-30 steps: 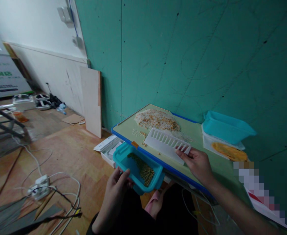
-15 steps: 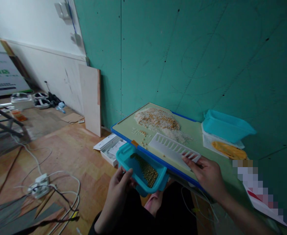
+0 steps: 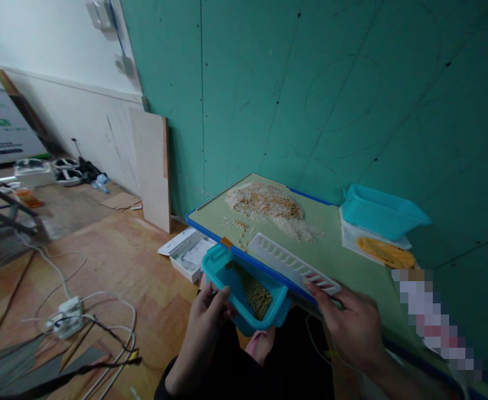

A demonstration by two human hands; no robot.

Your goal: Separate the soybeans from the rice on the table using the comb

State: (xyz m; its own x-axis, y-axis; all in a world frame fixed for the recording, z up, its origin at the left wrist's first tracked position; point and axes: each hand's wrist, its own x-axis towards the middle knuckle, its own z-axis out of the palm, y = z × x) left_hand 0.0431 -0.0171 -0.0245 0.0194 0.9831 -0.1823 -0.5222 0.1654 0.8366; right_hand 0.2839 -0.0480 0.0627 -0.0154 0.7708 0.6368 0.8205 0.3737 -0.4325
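Observation:
My left hand (image 3: 205, 314) grips the near rim of a teal plastic tub (image 3: 244, 289) partly filled with yellow beans, held just below the table's blue front edge. My right hand (image 3: 350, 322) is closed on the end of a white slotted comb-like scraper (image 3: 292, 262) that lies along that front edge above the tub. Further back on the green tabletop (image 3: 335, 253) lies a pile of rice mixed with yellow beans (image 3: 271, 206), with a few loose beans (image 3: 240, 228) near the edge.
A second teal tub (image 3: 381, 211) sits on a white tray with an orange item (image 3: 383, 253) at the table's right. A teal wall stands behind. On the wooden floor to the left lie cables, a power strip (image 3: 66, 318) and white boxes (image 3: 188, 253).
My right hand has dragged the white scraper from the table's middle to its front edge. The tub in my left hand shifted slightly right, staying under the edge.

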